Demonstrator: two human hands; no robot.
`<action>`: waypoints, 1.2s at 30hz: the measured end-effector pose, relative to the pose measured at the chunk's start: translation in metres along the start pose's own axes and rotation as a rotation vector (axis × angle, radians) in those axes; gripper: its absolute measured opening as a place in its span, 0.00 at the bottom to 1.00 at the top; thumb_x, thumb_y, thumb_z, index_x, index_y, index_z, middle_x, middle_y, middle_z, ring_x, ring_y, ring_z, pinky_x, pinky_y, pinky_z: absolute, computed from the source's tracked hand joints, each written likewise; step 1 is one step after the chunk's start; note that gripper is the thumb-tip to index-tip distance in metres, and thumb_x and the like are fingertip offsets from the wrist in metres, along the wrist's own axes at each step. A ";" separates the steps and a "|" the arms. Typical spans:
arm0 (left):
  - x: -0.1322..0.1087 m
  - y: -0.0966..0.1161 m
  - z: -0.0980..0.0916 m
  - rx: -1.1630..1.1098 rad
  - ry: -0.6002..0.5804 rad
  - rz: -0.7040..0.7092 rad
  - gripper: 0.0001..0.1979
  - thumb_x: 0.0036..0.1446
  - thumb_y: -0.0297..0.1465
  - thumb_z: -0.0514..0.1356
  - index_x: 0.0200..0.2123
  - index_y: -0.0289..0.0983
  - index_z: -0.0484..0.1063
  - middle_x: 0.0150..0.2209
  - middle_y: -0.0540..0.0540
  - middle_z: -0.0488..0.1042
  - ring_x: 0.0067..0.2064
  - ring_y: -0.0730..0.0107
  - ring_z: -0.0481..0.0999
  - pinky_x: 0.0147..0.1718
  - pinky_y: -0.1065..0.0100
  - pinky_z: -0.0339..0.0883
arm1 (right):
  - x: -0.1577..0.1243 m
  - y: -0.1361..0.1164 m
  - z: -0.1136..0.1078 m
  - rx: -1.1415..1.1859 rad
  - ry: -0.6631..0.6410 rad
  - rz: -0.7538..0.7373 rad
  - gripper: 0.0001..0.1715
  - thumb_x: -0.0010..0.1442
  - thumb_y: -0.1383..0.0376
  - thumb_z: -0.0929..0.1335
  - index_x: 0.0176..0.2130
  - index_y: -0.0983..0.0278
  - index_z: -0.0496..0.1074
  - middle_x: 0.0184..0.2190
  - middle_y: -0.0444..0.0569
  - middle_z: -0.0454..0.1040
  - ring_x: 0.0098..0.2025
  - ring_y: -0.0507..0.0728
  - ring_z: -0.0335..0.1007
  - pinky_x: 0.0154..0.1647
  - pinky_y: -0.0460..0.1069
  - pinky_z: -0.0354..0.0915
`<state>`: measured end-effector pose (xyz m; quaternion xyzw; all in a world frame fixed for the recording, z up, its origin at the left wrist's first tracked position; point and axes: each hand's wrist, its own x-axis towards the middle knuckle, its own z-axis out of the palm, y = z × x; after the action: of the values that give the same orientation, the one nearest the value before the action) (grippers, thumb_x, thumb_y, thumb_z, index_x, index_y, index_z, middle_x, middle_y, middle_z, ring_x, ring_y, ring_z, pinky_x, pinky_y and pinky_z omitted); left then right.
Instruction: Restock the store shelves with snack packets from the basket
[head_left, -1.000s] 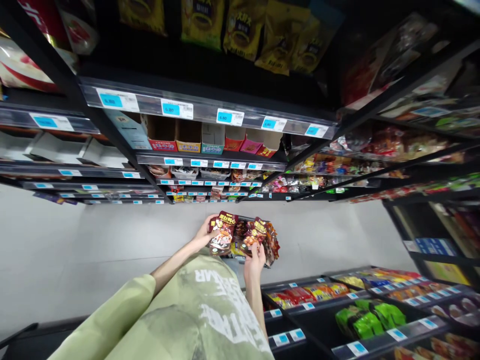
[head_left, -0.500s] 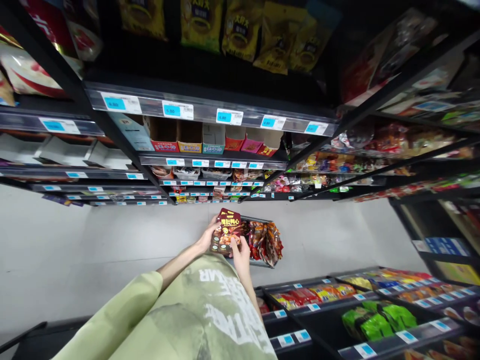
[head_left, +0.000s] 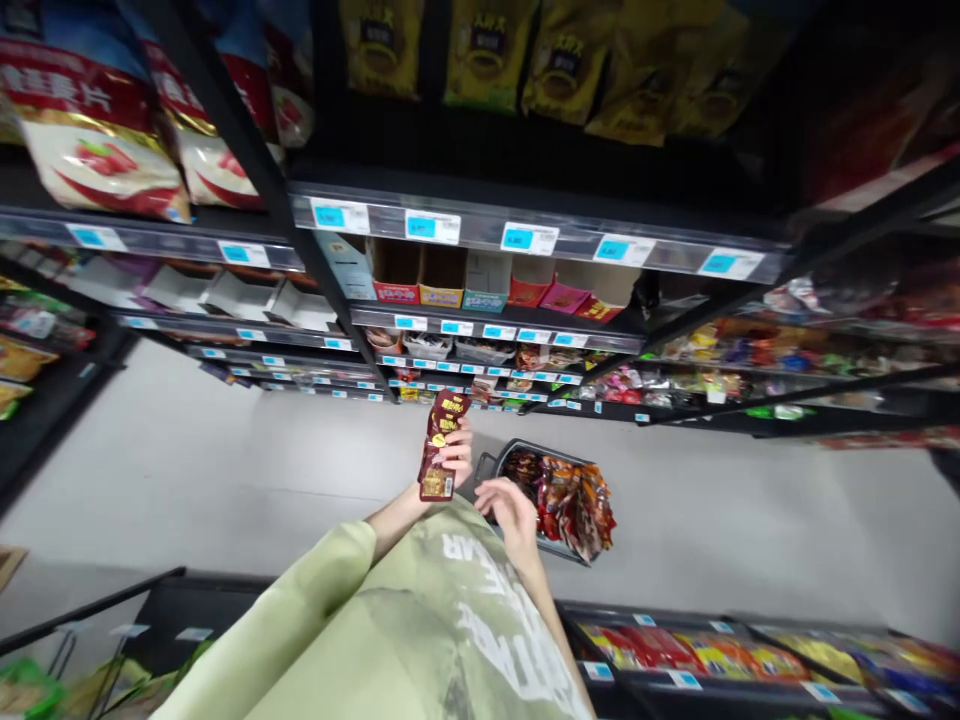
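Note:
My left hand (head_left: 459, 455) is wrapped round a small stack of dark maroon snack packets (head_left: 433, 462) with yellow lettering, held upright in front of my body. The packets overlap, and a barcode shows near the bottom of the front one. Close by on the right is my right hand (head_left: 516, 515), with nothing in it, its fingers loosely bent and apart from the packets. Below and to the right of it stands a dark grey basket (head_left: 550, 447), filled with rows of red, orange and brown snack packets (head_left: 574, 500).
Ahead rises a black shelf unit with price labels (head_left: 530, 238), yellow bags (head_left: 487, 50) on top and open cardboard boxes (head_left: 487, 283) below. Red and white bags (head_left: 105, 150) stand at the left. Behind me runs another shelf of snacks (head_left: 675, 652). Grey floor (head_left: 322, 450) lies between.
My right hand has let go of the packets and moved off to the right. My left hand has turned the packets, now held alone. The view has swung left.

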<state>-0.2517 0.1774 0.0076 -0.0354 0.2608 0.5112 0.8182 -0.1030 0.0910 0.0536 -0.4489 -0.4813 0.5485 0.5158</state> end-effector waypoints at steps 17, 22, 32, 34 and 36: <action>-0.026 -0.020 0.025 0.433 -0.175 -0.562 0.23 0.41 0.29 0.72 0.42 0.32 0.72 0.27 0.45 0.79 0.27 0.67 0.77 0.33 0.67 0.68 | 0.039 -0.002 -0.024 0.222 0.409 0.097 0.39 0.66 0.39 0.51 0.60 0.56 0.67 0.64 0.50 0.65 0.69 0.63 0.54 0.68 0.62 0.52; -0.025 -0.016 0.024 0.411 -0.143 -0.610 0.29 0.39 0.28 0.72 0.48 0.31 0.72 0.29 0.43 0.81 0.28 0.62 0.79 0.33 0.64 0.71 | 0.038 -0.003 -0.018 0.251 0.235 0.188 0.38 0.64 0.37 0.57 0.57 0.57 0.70 0.60 0.52 0.72 0.63 0.64 0.64 0.65 0.62 0.57; -0.025 -0.022 0.038 0.576 0.130 -0.276 0.31 0.39 0.31 0.75 0.49 0.33 0.71 0.38 0.41 0.82 0.34 0.61 0.81 0.37 0.62 0.75 | 0.037 0.006 -0.016 0.248 0.340 0.239 0.32 0.62 0.41 0.63 0.56 0.56 0.69 0.60 0.51 0.70 0.62 0.63 0.65 0.62 0.59 0.63; -0.020 -0.027 0.044 0.661 0.176 -0.143 0.32 0.39 0.32 0.75 0.49 0.33 0.71 0.41 0.40 0.81 0.37 0.59 0.82 0.40 0.61 0.76 | 0.030 0.009 -0.021 0.214 0.233 0.281 0.35 0.57 0.43 0.70 0.57 0.57 0.68 0.59 0.52 0.71 0.60 0.64 0.67 0.61 0.58 0.64; -0.014 -0.034 0.049 0.748 0.195 -0.031 0.32 0.39 0.35 0.76 0.48 0.33 0.72 0.43 0.39 0.81 0.41 0.58 0.82 0.43 0.62 0.75 | 0.024 0.011 -0.025 0.130 0.151 0.299 0.40 0.49 0.50 0.77 0.57 0.58 0.67 0.56 0.53 0.74 0.56 0.64 0.71 0.58 0.57 0.66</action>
<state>-0.2084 0.1656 0.0487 0.2131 0.5052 0.3626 0.7536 -0.0814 0.1164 0.0391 -0.5212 -0.3327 0.6136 0.4911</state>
